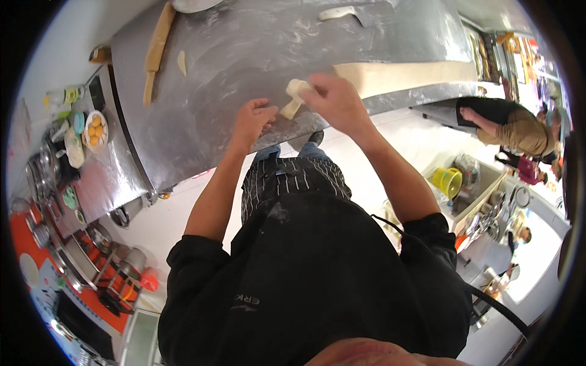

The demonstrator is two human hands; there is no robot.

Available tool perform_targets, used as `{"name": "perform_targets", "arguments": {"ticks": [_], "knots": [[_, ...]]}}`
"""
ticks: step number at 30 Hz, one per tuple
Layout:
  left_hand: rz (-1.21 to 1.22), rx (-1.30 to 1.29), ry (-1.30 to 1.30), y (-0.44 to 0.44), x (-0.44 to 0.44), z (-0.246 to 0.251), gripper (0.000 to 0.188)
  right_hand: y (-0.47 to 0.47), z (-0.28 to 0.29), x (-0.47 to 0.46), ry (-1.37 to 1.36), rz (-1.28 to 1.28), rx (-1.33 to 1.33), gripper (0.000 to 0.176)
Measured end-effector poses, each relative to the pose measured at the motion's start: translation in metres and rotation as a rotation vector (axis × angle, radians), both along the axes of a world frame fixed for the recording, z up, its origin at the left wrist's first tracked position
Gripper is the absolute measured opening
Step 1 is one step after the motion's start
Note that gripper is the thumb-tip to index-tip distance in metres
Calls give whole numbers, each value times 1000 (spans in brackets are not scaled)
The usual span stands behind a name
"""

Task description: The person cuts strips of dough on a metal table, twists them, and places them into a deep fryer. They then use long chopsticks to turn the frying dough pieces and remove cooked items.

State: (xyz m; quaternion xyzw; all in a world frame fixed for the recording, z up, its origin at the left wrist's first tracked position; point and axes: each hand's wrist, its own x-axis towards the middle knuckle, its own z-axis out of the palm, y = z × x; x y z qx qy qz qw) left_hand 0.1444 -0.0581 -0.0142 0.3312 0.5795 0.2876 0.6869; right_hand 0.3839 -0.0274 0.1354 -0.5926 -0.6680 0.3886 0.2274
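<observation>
A small pale dough piece (297, 87) shows at the table's near edge, rolled at its upper end, with a flat tail pointing down towards me. My right hand (339, 104), blurred by motion, has its fingers on the rolled end; its palm side is hidden. To the left of the tail, my left hand (252, 122) hovers with fingers curved and apart, nothing in it. A long, smooth slab of dough (412, 78) stretches along the near edge to the right of my hands. One thin dough scrap (182, 62) lies farther left.
The floured metal table (215, 87) holds a wooden paddle-like stick (158, 50) at left and a white-handled cleaver (341, 13) at the far side. A side counter (112, 183) carries a bowl of yellow round items (95, 131). Another person (508, 121) stands at right.
</observation>
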Motion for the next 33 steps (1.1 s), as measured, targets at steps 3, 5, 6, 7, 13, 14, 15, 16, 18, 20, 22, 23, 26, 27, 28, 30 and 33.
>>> {"name": "perform_targets", "arguments": {"ticks": [3, 5, 6, 7, 13, 14, 15, 16, 18, 20, 22, 23, 26, 27, 28, 30, 33], "knots": [[205, -50, 15, -8, -24, 0, 51, 9, 42, -6, -218, 17, -191, 28], [232, -36, -57, -11, -30, 3, 49, 17, 50, -12, -247, -53, -122, 27], [242, -52, -77, -12, -31, 3, 47, 21, 49, -15, -146, 13, -69, 26], [239, -25, -101, -12, -30, 2, 46, 23, 44, -23, -73, 48, -22, 26], [328, -18, -134, -21, -41, -7, 38, 7, 53, -51, -263, 240, -198, 30], [352, -12, -129, -22, -45, -7, 37, 13, 62, -47, -240, 228, -161, 30], [396, -5, -113, -23, -47, -7, 36, 20, 68, -46, -310, 178, -201, 30], [376, -8, -122, -23, -49, -6, 36, 28, 73, -46, -352, 144, -186, 32], [365, 33, -159, -21, -47, -4, 35, 40, 69, -53, -185, 213, -46, 33], [368, 10, -130, -16, -44, -3, 35, 38, 49, -64, -101, 291, -2, 26], [384, 39, -107, -11, -42, -4, 37, 11, 22, -67, -122, 230, -93, 27], [401, 64, -85, -7, -42, -6, 38, -6, 7, -62, -49, 275, -66, 27], [368, 118, 6, 6, -44, -13, 43, -37, -40, -17, -78, 125, -72, 30], [340, 151, 42, 12, -44, -15, 45, -41, -59, 1, -119, -9, -195, 30], [271, 183, 150, 16, -43, -16, 46, -46, -76, 20, -115, -125, -268, 27], [116, 323, 331, 26, -40, -18, 47, -51, -109, 52, 17, -350, -332, 24], [25, 349, 491, 35, -37, -21, 42, -56, -144, 80, 223, -408, -299, 23]]}}
